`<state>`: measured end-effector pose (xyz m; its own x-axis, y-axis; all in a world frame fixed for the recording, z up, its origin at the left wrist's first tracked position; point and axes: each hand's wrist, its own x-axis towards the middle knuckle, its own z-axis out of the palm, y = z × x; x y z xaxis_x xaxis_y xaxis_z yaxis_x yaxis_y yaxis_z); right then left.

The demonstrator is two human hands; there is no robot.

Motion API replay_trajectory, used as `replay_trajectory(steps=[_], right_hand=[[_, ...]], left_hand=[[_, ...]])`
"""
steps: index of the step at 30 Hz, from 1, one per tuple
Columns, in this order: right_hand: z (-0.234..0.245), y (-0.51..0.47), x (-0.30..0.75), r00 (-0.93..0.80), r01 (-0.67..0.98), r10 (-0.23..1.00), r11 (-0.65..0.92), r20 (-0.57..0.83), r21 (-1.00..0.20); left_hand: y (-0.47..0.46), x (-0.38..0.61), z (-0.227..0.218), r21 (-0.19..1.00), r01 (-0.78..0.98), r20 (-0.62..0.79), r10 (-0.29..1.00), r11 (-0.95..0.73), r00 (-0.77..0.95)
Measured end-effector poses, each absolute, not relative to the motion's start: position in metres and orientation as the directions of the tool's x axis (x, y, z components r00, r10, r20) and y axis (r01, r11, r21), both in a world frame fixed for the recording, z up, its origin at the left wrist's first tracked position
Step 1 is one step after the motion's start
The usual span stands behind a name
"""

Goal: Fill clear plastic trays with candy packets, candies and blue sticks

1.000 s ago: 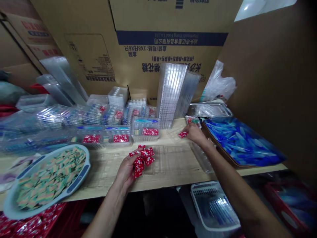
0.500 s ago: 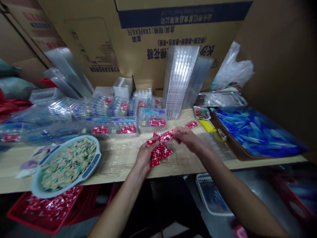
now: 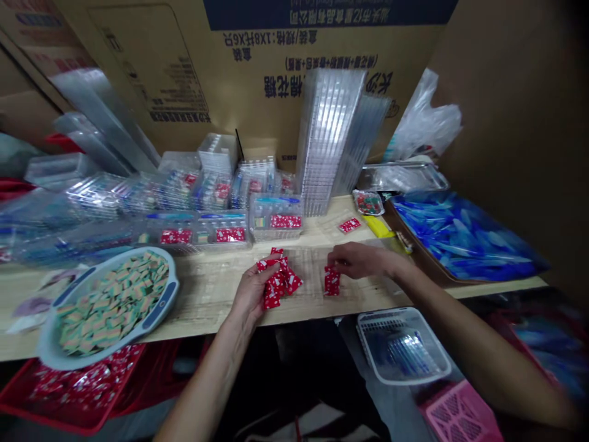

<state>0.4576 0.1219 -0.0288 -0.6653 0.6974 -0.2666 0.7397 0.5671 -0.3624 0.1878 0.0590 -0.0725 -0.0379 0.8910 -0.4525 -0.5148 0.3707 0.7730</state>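
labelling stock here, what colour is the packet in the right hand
The packet is red with white markings, clearest in the head view.

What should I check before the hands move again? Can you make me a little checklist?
1. Left hand has spare packets: ok, it holds a bunch of red packets.
2. Number of packets in that bunch: cannot tell, they overlap.
3. Right hand is free: not ok, its fingers hold a single red packet.
4. Striped pieces are in the pale blue basin: ok, lots of them.
5. Basin sits fully on the table: not ok, its rim seems to poke past the front edge.
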Motion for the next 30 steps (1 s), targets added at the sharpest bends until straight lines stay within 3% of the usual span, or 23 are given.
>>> replay_trajectory(steps=[3, 8, 14, 16, 18, 21, 25, 30], right_hand=[[-0.033, 0.122, 0.439, -0.583, 0.77, 0.797, 0.481, -0.157, -0.42], [-0.049, 0.114, 0.393, -0.606, 0.451, 0.785, 0.209, -0.126, -0.868], [-0.052, 0.112, 0.354, -0.437, 0.21, 0.898, 0.152, 0.047, -0.966], [-0.042, 0.123, 0.363, -0.394, 0.26, 0.912, 0.229, 0.113, -0.938], [-0.03, 0.136, 0.377, -0.47, 0.42, 0.874, 0.342, 0.12, -0.841], [-0.02, 0.148, 0.387, -0.712, 0.585, 0.701, 0.558, -0.043, -0.589], [-0.022, 0.143, 0.366, -0.818, 0.574, 0.546, 0.751, -0.183, -0.327], [-0.026, 0.134, 0.336, -0.826, 0.563, 0.527, 0.797, -0.202, -0.221]], left_hand=[[0.055, 0.189, -0.074, 0.774, -0.531, -0.433, 0.9, 0.346, -0.045], [0.052, 0.192, -0.074, 0.799, -0.52, -0.384, 0.921, 0.3, -0.059], [0.045, 0.189, -0.07, 0.847, -0.45, -0.348, 0.935, 0.282, -0.07], [0.043, 0.174, -0.069, 0.855, -0.438, -0.358, 0.927, 0.278, -0.111], [0.04, 0.151, -0.068, 0.863, -0.438, -0.363, 0.913, 0.253, -0.188], [0.034, 0.118, -0.066, 0.872, -0.437, -0.371, 0.881, 0.221, -0.294], [0.022, 0.102, -0.059, 0.874, -0.451, -0.359, 0.866, 0.18, -0.349], [0.011, 0.114, -0.051, 0.861, -0.482, -0.348, 0.88, 0.163, -0.323]])
